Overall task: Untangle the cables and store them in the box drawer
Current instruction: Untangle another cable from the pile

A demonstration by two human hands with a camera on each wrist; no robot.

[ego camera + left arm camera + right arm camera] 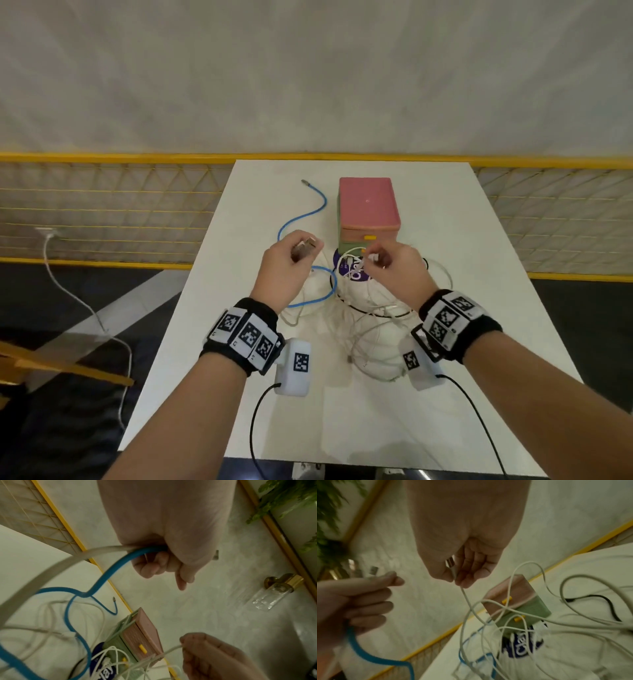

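Observation:
My left hand (291, 255) is raised above the white table (462, 325) and grips the plug ends of a blue cable (301, 214) and a grey-white cable (51, 566); both run out of the fist (163, 561). My right hand (383, 262) pinches the plug end of a thin white cable (465, 596) between thumb and fingers (465, 577). A tangle of white cables (370, 329) and a black one (607, 600) lies on the table in front of the pink and green drawer box (368, 209), whose drawers with yellow handles (370, 237) are closed.
A purple round sticker or disc (352, 270) lies under the cables by the box. A yellow mesh railing (102, 205) runs behind the table. A white cord (85, 308) trails on the floor at the left. Table space left, right and near me holds nothing.

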